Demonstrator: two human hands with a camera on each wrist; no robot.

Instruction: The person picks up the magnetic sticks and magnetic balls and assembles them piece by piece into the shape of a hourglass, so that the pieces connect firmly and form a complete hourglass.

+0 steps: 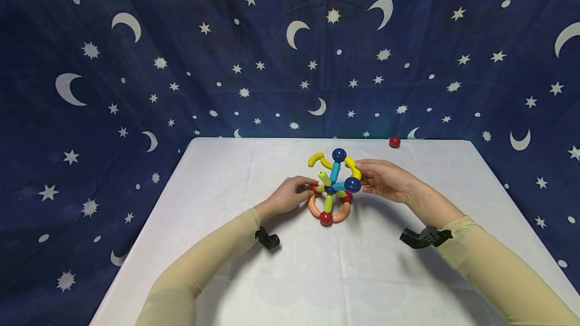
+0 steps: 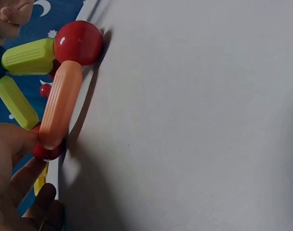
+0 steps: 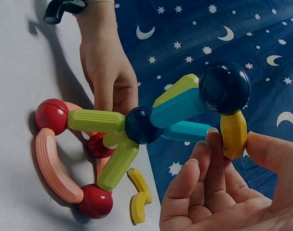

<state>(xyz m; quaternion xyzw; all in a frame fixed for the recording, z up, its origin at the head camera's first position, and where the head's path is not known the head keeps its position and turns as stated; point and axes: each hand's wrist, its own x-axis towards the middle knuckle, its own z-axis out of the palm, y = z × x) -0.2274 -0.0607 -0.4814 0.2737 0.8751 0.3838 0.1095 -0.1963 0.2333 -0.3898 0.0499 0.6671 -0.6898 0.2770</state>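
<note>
A magnetic rod-and-ball structure stands on the table. Green rods [image 3: 96, 120] run from its central dark blue ball [image 3: 142, 126] down to red balls [image 1: 325, 218], which orange curved rods [image 3: 55, 166] link into a ring. Above, blue rods [image 1: 335, 172] carry two outer dark blue balls [image 1: 352, 184], and another green rod [image 1: 323, 178] points up with a bare end. My left hand [image 1: 290, 195] pinches the red ball [image 2: 49, 150] at the ring's left. With thumb and fingers, my right hand [image 1: 387, 180] pinches a yellow curved rod [image 3: 234, 134] whose end meets an outer dark blue ball.
Two loose yellow curved rods [image 1: 315, 159] lie on the white-covered table [image 1: 290, 275] behind the structure. A lone red ball [image 1: 394, 142] sits at the table's back edge, right of the middle. A dark blue star-and-moon cloth [image 1: 272, 54] hangs behind and at both sides.
</note>
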